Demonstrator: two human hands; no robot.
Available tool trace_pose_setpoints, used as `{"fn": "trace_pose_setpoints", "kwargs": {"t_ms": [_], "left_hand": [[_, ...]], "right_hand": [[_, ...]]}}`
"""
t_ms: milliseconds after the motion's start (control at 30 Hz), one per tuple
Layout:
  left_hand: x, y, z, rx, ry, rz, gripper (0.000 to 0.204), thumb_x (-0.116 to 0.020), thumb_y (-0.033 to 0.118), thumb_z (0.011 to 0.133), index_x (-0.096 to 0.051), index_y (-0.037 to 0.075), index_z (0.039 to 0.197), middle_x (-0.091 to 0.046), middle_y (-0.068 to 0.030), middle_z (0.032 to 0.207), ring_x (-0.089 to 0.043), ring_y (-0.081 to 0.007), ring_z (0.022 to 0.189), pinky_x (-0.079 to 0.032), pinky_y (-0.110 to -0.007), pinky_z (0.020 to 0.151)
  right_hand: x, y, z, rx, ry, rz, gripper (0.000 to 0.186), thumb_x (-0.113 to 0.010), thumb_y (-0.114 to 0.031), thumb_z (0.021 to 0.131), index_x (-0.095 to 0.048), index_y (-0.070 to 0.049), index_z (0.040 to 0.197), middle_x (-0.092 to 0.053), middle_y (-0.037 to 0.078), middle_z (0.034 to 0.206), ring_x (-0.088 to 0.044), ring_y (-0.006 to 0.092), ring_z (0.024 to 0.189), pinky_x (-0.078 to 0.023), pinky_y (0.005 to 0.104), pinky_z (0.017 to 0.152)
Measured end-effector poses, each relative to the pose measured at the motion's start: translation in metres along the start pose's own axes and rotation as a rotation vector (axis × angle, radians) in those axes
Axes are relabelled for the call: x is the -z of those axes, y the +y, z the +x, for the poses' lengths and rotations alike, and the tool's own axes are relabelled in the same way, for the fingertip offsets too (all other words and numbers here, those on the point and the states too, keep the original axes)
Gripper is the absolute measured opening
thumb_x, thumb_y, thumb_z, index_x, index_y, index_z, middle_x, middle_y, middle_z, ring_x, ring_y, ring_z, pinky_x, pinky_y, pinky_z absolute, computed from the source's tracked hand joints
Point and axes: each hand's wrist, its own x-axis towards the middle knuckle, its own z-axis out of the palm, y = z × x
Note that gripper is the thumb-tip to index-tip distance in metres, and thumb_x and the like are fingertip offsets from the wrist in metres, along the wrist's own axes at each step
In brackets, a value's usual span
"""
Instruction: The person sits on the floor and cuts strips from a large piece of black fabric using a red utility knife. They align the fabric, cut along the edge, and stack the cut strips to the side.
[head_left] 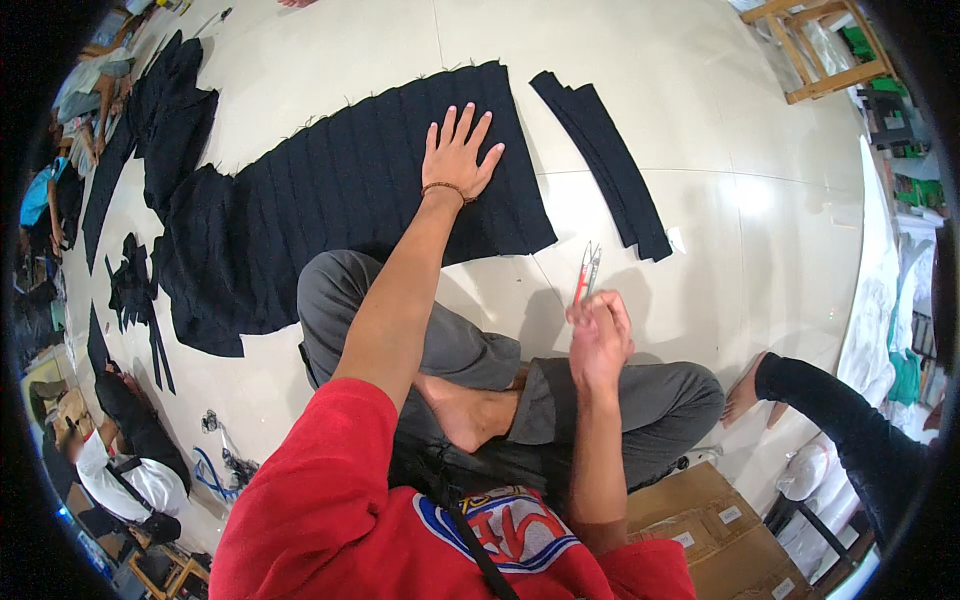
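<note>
On a pale tiled floor (700,230) lies a large black ribbed fabric panel (340,200). The left hand (458,155) presses flat on its near-right part, fingers spread. Right of the panel, the right hand (598,335) pinches small red-handled snips (586,272), blades upward. If the palm lifts, the cloth could shift and a cut wander. Further right lies a narrow black fabric strip (605,160); brown cardboard boxes (720,530) show no contents.
</note>
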Motion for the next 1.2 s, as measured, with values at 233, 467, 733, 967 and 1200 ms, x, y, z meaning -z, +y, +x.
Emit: {"fn": "trace_pose_setpoints", "kwargs": {"t_ms": [233, 467, 733, 967, 1200], "left_hand": [[0.001, -0.002, -0.003, 0.006, 0.019, -0.03, 0.061, -0.035, 0.056, 0.103, -0.034, 0.028, 0.157, -0.026, -0.0027, 0.165, -0.02, -0.0273, 0.153, -0.017, -0.05, 0.124], [0.002, -0.005, -0.006, -0.001, 0.014, -0.047, 0.063, -0.033, 0.058, 0.103, -0.033, 0.027, 0.158, -0.024, -0.0031, 0.166, -0.019, -0.0275, 0.153, -0.016, -0.05, 0.124], [0.012, -0.011, -0.01, -0.011, -0.033, -0.075, 0.068, -0.034, 0.062, 0.101, -0.031, 0.025, 0.158, -0.021, -0.0064, 0.167, -0.017, -0.0298, 0.154, -0.015, -0.05, 0.124], [0.012, -0.024, -0.002, 0.036, 0.015, -0.084, 0.071, -0.043, 0.063, 0.097, -0.037, 0.022, 0.156, -0.025, -0.01, 0.164, -0.019, -0.0329, 0.152, -0.015, -0.053, 0.123], [0.016, -0.004, 0.021, 0.119, -0.044, -0.129, 0.074, -0.052, 0.06, 0.093, -0.044, 0.012, 0.149, -0.033, -0.0126, 0.159, -0.022, -0.0326, 0.151, -0.016, -0.056, 0.122]], "right_hand": [[0.051, -0.043, -0.073, 0.065, -0.068, -0.182, 0.011, -0.055, -0.003, 0.098, -0.051, -0.006, 0.088, -0.045, -0.001, 0.078, -0.044, 0.0117, 0.071, -0.04, 0.0318, 0.07], [0.055, -0.067, -0.11, 0.121, -0.008, -0.477, 0.015, -0.057, -0.007, 0.1, -0.059, -0.001, 0.087, -0.046, -0.002, 0.076, -0.047, 0.0105, 0.069, -0.04, 0.0262, 0.068], [0.01, -0.039, -0.044, 0.649, 0.082, -1.519, 0.013, -0.069, -0.008, 0.088, -0.07, 0.004, 0.094, -0.059, 0.016, 0.089, -0.058, 0.0327, 0.076, -0.048, 0.0401, 0.072], [0.021, -0.051, -0.02, 0.501, -0.398, -1.315, 0.014, -0.068, -0.01, 0.088, -0.069, 0.003, 0.091, -0.062, 0.018, 0.105, -0.058, 0.038, 0.109, -0.046, 0.0458, 0.095], [-0.016, -0.005, 0.021, 0.261, -0.373, 0.039, 0.021, -0.059, -0.015, 0.1, -0.066, 0.0, 0.089, -0.066, 0.011, 0.102, -0.06, 0.028, 0.111, -0.046, 0.0461, 0.094]]}}
